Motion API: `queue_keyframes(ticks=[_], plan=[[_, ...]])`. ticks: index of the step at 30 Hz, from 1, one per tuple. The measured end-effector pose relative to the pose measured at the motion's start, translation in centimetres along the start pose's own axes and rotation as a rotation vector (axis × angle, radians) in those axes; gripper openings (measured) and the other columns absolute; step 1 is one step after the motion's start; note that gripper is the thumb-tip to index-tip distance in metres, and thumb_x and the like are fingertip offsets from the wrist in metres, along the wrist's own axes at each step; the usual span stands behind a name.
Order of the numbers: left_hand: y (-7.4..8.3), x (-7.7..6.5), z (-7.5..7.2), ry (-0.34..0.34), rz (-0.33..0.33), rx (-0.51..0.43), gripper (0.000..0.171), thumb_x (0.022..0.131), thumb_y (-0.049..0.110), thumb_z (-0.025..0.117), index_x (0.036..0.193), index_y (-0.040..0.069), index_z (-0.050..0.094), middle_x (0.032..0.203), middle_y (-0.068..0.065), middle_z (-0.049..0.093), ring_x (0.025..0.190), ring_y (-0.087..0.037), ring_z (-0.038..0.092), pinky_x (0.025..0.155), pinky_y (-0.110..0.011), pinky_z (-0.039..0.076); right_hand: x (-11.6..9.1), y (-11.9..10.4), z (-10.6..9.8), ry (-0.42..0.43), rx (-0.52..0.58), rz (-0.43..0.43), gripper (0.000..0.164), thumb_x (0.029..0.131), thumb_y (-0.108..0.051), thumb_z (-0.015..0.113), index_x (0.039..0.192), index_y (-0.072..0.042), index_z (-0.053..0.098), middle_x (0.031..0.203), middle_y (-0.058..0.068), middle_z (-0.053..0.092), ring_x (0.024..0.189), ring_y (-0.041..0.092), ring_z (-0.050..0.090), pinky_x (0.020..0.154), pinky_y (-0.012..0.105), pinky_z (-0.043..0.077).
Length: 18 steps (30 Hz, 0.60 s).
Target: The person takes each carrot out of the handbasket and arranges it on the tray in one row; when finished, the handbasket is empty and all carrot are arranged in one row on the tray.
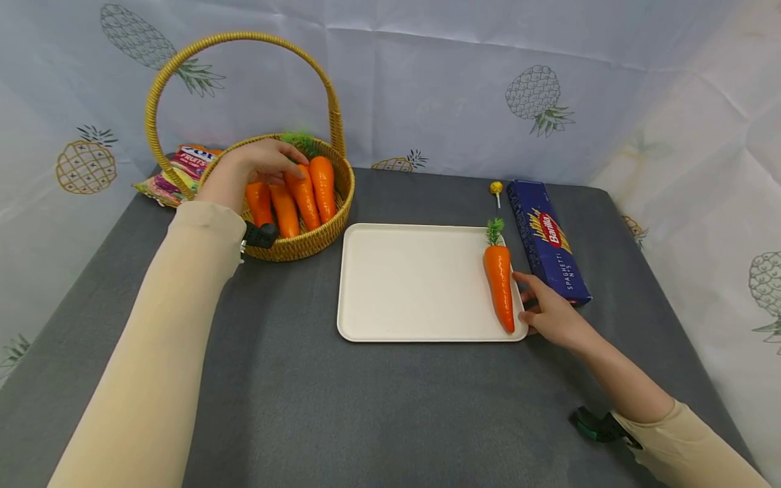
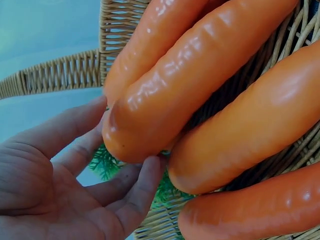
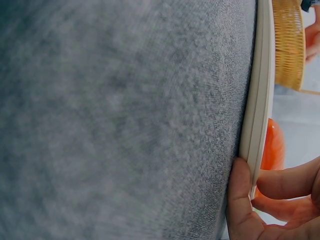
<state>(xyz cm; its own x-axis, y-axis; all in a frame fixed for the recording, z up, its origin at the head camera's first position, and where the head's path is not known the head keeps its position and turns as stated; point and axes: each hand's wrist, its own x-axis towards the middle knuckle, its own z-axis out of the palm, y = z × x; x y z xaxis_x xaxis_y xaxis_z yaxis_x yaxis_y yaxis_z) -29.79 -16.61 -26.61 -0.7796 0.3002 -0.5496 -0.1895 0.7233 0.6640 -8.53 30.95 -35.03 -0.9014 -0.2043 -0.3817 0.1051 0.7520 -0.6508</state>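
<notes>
In the wicker basket [image 1: 287, 251] lie several orange carrots. My left hand [image 1: 268, 159] reaches in under the handle, its fingers about the thick top end of one carrot [image 2: 195, 75]. In the left wrist view, fingertips of the left hand [image 2: 75, 185] touch that carrot on two sides, and green leaves show behind them. At the right, my right hand [image 1: 552, 315] grips the short edge of a cream tray [image 1: 415, 285]. The right wrist view shows the right hand [image 3: 280, 205] pinching the rim. A single carrot [image 1: 500, 288] with a leafy top rests on the tray's right side.
A blue spaghetti box [image 1: 546, 240] lies right of the tray, with a yellow lollipop [image 1: 496, 188] beside its far end. Behind the basket's left side sits a colourful candy bag [image 1: 177, 176]. The basket's tall handle [image 1: 244, 36] arches over the left hand.
</notes>
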Motion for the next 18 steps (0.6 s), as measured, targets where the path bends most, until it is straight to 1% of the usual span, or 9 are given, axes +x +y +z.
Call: queue_keyframes(ticks=[5,9,14,18], plan=[[0.08,0.1,0.09,0.037,-0.003,-0.012,0.058,0.102,0.026,0.054,0.153,0.01,0.032,0.155,-0.014,0.031,0.135,-0.029,0.04,0.121,-0.045,0.035,0.04,0.04,-0.02,-0.003,-0.001,0.004,0.073,0.093,0.003,0.058,0.155,0.002,0.019,0.129,0.032,0.045,0.092,0.026,0.057,0.07,0.027,0.062],[0.12,0.09,0.07,0.064,-0.006,-0.016,0.056,0.1,0.026,0.058,0.149,0.012,0.036,0.148,-0.011,0.036,0.125,-0.024,0.046,0.116,-0.044,0.04,0.06,0.05,0.0,0.003,-0.005,0.002,0.073,0.092,0.003,0.058,0.155,0.002,0.019,0.128,0.031,0.046,0.091,0.025,0.057,0.069,0.027,0.062],[0.13,0.01,-0.06,0.063,0.001,-0.023,0.052,0.098,0.026,0.061,0.144,0.012,0.039,0.137,-0.007,0.042,0.107,-0.017,0.053,0.107,-0.038,0.047,0.1,0.03,0.0,0.001,-0.003,0.003,0.073,0.093,0.003,0.058,0.155,0.002,0.019,0.128,0.031,0.046,0.09,0.024,0.056,0.069,0.026,0.062],[0.27,-0.14,-0.09,0.052,0.009,-0.042,0.05,0.098,0.024,0.062,0.141,0.012,0.04,0.131,-0.004,0.043,0.09,-0.012,0.058,0.094,-0.03,0.053,0.11,0.08,0.0,-0.002,-0.006,0.009,0.074,0.093,0.002,0.058,0.155,0.001,0.018,0.129,0.031,0.045,0.09,0.024,0.056,0.07,0.026,0.062]])
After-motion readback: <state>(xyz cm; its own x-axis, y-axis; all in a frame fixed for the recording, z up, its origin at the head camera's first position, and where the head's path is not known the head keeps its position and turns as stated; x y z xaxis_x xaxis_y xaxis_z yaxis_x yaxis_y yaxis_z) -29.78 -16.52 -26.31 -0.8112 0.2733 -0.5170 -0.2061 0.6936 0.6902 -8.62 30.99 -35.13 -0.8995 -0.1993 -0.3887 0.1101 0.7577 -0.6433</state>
